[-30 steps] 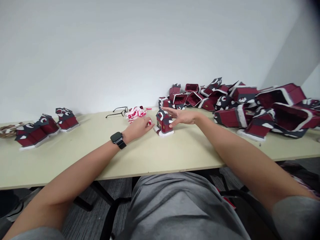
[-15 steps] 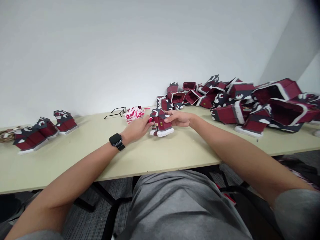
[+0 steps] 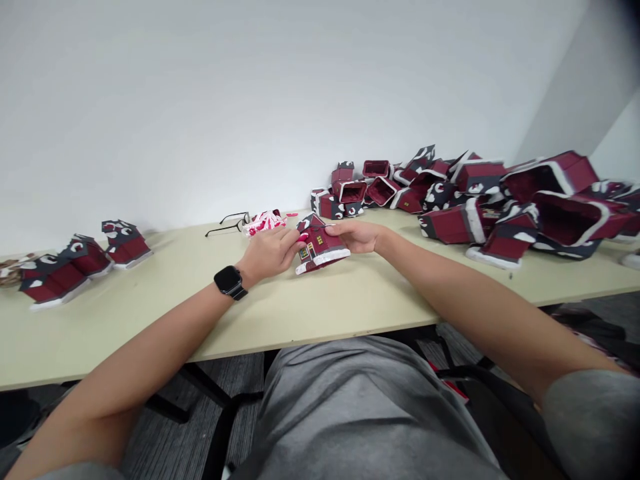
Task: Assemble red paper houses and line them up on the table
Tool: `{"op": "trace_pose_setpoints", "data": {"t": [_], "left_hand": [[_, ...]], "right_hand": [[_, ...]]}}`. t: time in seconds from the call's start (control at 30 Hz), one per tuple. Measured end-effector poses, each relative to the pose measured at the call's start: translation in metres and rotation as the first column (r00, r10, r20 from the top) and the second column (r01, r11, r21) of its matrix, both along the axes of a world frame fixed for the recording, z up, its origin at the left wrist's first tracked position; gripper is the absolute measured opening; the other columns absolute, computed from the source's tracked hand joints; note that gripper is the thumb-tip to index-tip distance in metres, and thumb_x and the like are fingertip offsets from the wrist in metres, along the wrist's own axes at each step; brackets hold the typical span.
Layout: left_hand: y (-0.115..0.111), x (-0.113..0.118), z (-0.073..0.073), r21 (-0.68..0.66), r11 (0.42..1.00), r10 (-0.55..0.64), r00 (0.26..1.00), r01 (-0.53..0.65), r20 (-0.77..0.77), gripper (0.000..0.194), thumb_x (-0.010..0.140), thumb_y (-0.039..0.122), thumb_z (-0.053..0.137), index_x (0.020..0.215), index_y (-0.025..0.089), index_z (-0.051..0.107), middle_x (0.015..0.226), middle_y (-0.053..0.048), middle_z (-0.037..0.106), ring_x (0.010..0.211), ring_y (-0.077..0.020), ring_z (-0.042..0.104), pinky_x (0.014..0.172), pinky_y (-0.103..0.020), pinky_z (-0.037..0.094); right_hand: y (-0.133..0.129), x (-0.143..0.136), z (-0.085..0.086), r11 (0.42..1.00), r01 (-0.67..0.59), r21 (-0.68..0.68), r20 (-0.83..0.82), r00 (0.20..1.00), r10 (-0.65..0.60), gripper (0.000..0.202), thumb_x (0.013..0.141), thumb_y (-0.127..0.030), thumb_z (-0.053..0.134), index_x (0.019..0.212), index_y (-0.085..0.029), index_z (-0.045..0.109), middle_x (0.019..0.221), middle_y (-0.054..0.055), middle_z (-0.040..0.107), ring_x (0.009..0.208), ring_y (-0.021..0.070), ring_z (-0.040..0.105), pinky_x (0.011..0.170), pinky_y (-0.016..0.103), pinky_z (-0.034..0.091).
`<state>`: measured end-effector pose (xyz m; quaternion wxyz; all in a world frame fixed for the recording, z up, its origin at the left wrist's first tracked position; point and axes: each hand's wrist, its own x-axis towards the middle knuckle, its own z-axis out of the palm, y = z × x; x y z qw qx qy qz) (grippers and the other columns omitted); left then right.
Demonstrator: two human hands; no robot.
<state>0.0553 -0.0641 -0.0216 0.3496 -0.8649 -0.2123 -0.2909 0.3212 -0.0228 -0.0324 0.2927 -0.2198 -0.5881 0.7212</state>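
Note:
A small model house [image 3: 325,245], dark red with a grey-and-white snowy roof, yellow windows and a white base rim, is held tilted just above the table. My right hand [image 3: 357,236] grips its right side, thumb on the front. Closed at the house's left side, my left hand [image 3: 270,253] pinches a small red piece [image 3: 304,237] against the front wall by the roof edge; its exact kind is too small to tell. Just behind that hand lies a heap of red-and-white pieces [image 3: 265,221], partly covered by the fingers.
Black-framed glasses [image 3: 230,225] lie beside the heap. Several similar houses are piled at the right [image 3: 505,233], many tipped with hollow bottoms showing. Three more houses [image 3: 86,256] stand at the left near a coil of twine [image 3: 11,272]. A wall rises behind the table [image 3: 300,313].
The house has been turned and tilted, so its front with the door and windows shows more. My left hand has rolled over, its back now facing up.

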Motion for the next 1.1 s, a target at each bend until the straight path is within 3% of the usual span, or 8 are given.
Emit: {"op": "trace_pose_setpoints", "data": {"t": [0.17,0.53,0.7,1.1], "left_hand": [[0.0004,-0.0024,0.0023,0.003,1.0,-0.024,1.0,0.025,-0.004,0.03,0.108,0.033,0.042,0.085,0.018,0.057,0.07,-0.003,0.062,0.061,-0.0173,0.053,0.058,-0.03,0.034],[0.0046,0.0006,-0.0052,0.034,0.997,0.074,0.997,-0.074,-0.005,0.027,0.109,0.025,0.036,0.091,0.017,0.056,0.072,-0.005,0.064,0.063,-0.0189,0.06,0.055,-0.031,0.034],[-0.0006,0.0027,-0.0032,0.012,0.988,0.152,0.988,-0.152,0.004,0.031,0.11,0.031,0.035,0.093,0.017,0.057,0.072,-0.006,0.065,0.061,-0.0197,0.058,0.054,-0.032,0.032],[-0.0004,-0.0002,-0.0047,-0.011,0.994,0.111,0.994,-0.111,0.015,0.036,0.11,0.034,0.035,0.086,0.018,0.055,0.073,-0.006,0.064,0.061,-0.0173,0.054,0.056,-0.031,0.031]], "right_hand": [[-0.0057,-0.0066,0.0014,1.0,0.003,-0.001,-0.01,1.0,-0.003,0.02,0.095,-0.031,0.072,0.106,-0.015,0.076,0.107,0.007,0.081,0.092,0.0188,0.077,0.082,0.028,0.063],[-0.0011,-0.007,-0.001,0.999,0.031,-0.011,-0.02,0.999,-0.032,0.027,0.099,-0.038,0.066,0.116,-0.017,0.071,0.113,0.008,0.079,0.094,0.0204,0.077,0.087,0.036,0.065],[-0.0023,-0.0074,-0.0005,0.999,0.036,0.009,-0.019,0.999,-0.036,0.027,0.1,-0.04,0.065,0.115,-0.018,0.071,0.11,0.007,0.08,0.093,0.0209,0.078,0.084,0.037,0.066],[-0.0025,-0.0083,-0.002,0.999,-0.01,-0.033,-0.014,1.0,0.01,0.025,0.095,-0.04,0.073,0.107,-0.018,0.074,0.109,0.007,0.081,0.091,0.0203,0.078,0.081,0.033,0.067]]}}
